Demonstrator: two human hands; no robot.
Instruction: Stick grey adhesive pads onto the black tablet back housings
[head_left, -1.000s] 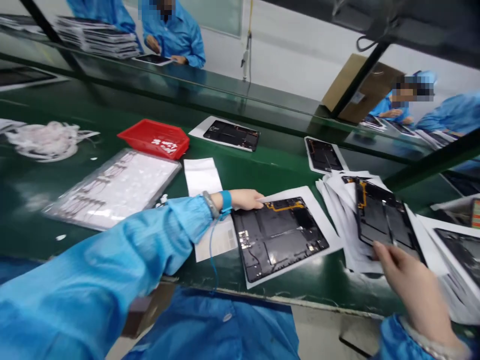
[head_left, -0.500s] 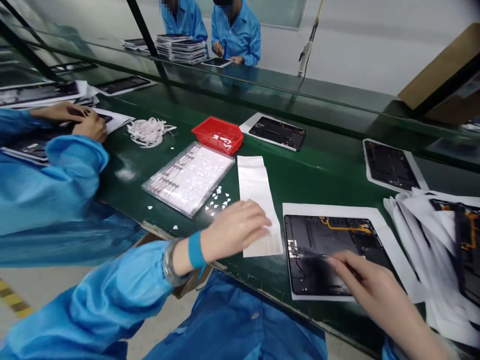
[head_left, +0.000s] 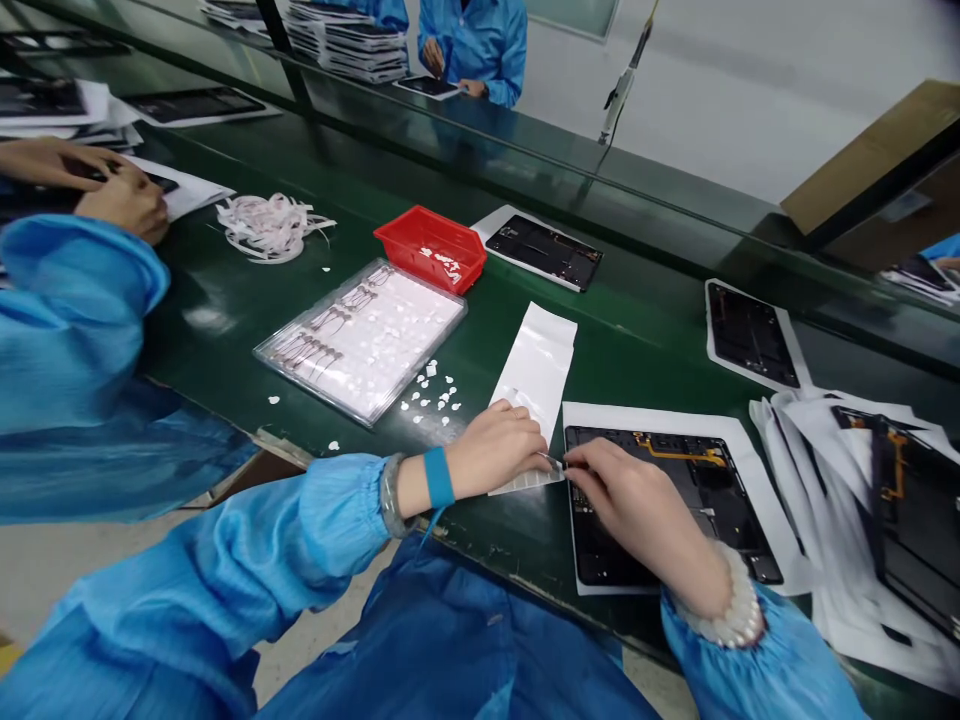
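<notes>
My left hand (head_left: 504, 450) is closed on the near end of a long white sheet (head_left: 536, 355), whose lower edge shows a row of small marked-off pieces. My right hand (head_left: 634, 500) pinches at that sheet's near right corner, fingertips almost touching the left hand's. What exactly lies between its fingers is too small to make out. Beneath the right hand rests a black tablet housing (head_left: 720, 500) with an orange flex cable (head_left: 675, 452), lying on white paper (head_left: 761, 455). The hand hides part of the housing's left side.
Left of the sheet lies a clear flat case (head_left: 367, 340) with wired parts, beside scattered white bits (head_left: 431, 390). Behind are a red bin (head_left: 431, 245) and a tangle of white strips (head_left: 270, 228). Papers and housings (head_left: 795, 480) pile at right. A co-worker's hands (head_left: 124, 190) work at left.
My right hand has moved left from over the housing to meet the left hand. My left hand has closed on the white sheet, whose far end has swung right.
</notes>
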